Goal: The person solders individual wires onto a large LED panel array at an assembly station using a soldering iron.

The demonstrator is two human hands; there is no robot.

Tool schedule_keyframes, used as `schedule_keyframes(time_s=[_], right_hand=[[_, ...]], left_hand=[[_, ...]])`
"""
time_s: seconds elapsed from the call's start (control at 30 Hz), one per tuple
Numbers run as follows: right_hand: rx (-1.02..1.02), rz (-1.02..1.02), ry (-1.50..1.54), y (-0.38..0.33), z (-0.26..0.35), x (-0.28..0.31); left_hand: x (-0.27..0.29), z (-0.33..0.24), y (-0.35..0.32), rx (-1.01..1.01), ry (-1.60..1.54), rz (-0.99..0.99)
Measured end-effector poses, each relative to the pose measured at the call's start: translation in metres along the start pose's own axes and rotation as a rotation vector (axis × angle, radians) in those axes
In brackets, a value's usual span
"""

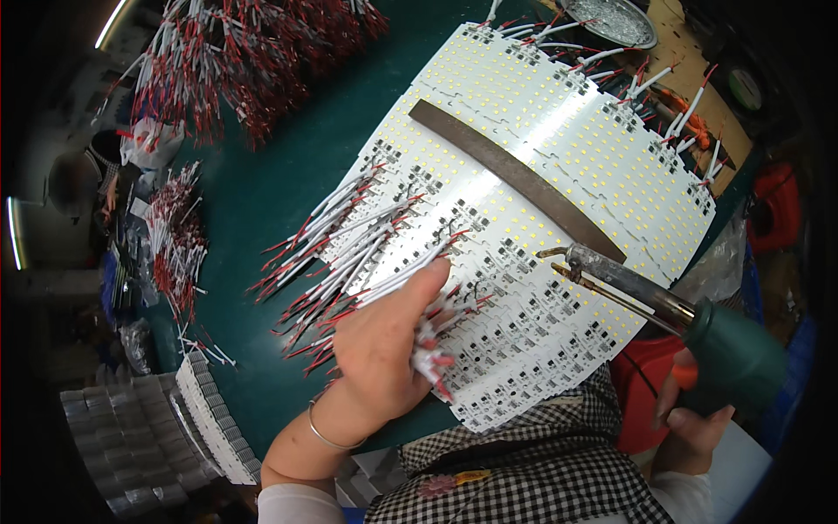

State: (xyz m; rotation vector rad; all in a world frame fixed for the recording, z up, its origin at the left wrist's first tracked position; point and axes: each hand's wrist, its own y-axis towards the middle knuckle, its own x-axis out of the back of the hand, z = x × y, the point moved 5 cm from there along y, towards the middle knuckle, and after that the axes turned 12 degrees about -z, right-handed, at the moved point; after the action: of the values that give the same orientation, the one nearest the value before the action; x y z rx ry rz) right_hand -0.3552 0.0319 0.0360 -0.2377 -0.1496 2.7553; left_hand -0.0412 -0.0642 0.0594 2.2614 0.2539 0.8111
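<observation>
My left hand (393,341) is closed over a bunch of short white wires (429,362) with red ends, low on the left part of the LED boards. Motion smears its fingertips. In my right hand (694,428) is a green soldering gun (738,354). Its bent tip (552,253) hovers over or rests on the boards; I cannot tell which. The white LED boards (602,113), dotted with yellow LEDs, lie overlapped on the table. Across them lies a curved brown strip (524,179). More wires (336,214) stick out along the boards' left side.
A big heap of red and white wires (236,61) covers the far left of the green table (262,188); a smaller pile (175,231) sits nearer. Stacked boards (214,415) stand at lower left. A round metal dish (615,19) and a red container (772,205) are at right.
</observation>
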Motion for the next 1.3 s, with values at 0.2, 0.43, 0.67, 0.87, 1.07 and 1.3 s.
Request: schedule_keyframes(time_s=[0.2,0.43,0.67,0.87,1.07,1.3], right_hand=[[0.007,-0.022,-0.026,-0.002,-0.008,-0.004],[-0.071,-0.051,-0.062,-0.004,-0.01,-0.012],[-0.115,-0.072,-0.056,-0.003,-0.007,-0.023],[-0.141,-0.061,-0.08,-0.001,-0.005,-0.026],[-0.184,-0.041,-0.103,0.001,-0.001,-0.033],[-0.261,-0.02,-0.135,0.001,-0.007,-0.039]], left_hand=[[-0.015,0.004,0.005,-0.108,0.076,0.21],[-0.022,0.003,-0.001,-0.135,0.169,0.257],[-0.021,0.004,-0.004,-0.215,0.167,0.19],[-0.022,0.004,-0.007,-0.231,0.196,0.264],[-0.022,0.004,-0.009,-0.271,0.206,0.208],[-0.023,0.003,-0.006,-0.166,0.168,0.279]])
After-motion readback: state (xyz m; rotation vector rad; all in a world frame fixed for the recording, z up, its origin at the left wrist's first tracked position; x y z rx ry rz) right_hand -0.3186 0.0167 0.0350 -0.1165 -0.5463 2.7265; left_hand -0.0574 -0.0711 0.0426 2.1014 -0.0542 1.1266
